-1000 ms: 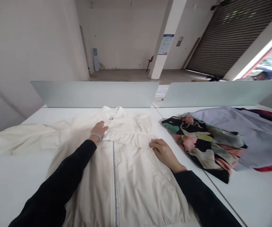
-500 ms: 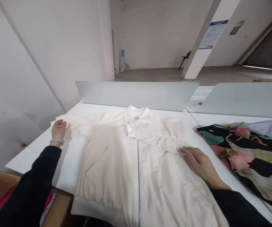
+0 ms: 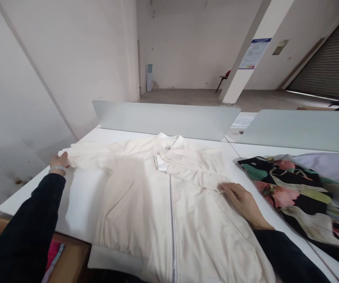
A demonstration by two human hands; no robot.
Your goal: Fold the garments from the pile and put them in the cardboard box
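Observation:
A cream zip-up jacket (image 3: 134,204) lies front up on the white table, its collar at the far side and its hem over the near edge. One sleeve stretches out to the left, and my left hand (image 3: 59,162) grips its cuff end, fingers closed. The other sleeve (image 3: 193,167) is folded across the chest, its cuff beside the zipper (image 3: 173,228). At the fold of that sleeve, my right hand (image 3: 242,200) pinches the cloth between thumb and fingers.
To the right lies a dark floral garment (image 3: 305,196) with a lilac cloth (image 3: 331,165) behind it. Grey divider panels (image 3: 163,120) stand along the table's back edge. At lower left, a cardboard box (image 3: 69,257) holds pink cloth.
My left hand has moved left to the sleeve's cuff end, drawing the sleeve out a little. My right hand stays on the folded sleeve. The view has shifted slightly.

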